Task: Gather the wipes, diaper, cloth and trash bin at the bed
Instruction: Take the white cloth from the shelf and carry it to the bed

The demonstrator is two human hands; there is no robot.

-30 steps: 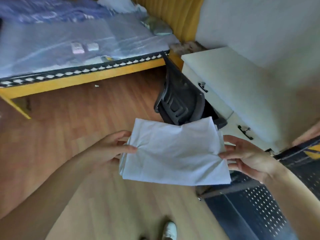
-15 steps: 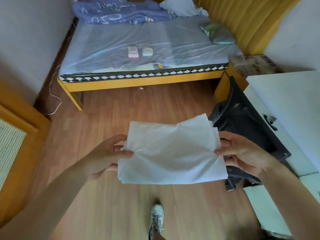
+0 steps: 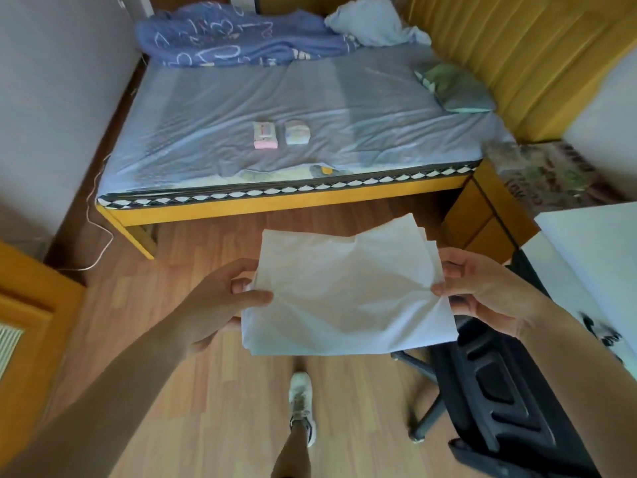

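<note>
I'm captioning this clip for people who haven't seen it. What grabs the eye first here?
The white cloth, stretched between the left hand and the right hand above the wooden floor, dominates the middle. Beyond it lies the bed, with a pink wipes pack and a folded diaper side by side on the sheet. A dark chair fills the lower right.

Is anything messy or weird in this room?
Mostly tidy. The blue blanket lies bunched at the far end of the bed, and the white cloth held between both hands is creased. The wipes pack and diaper sit neatly side by side.
</note>
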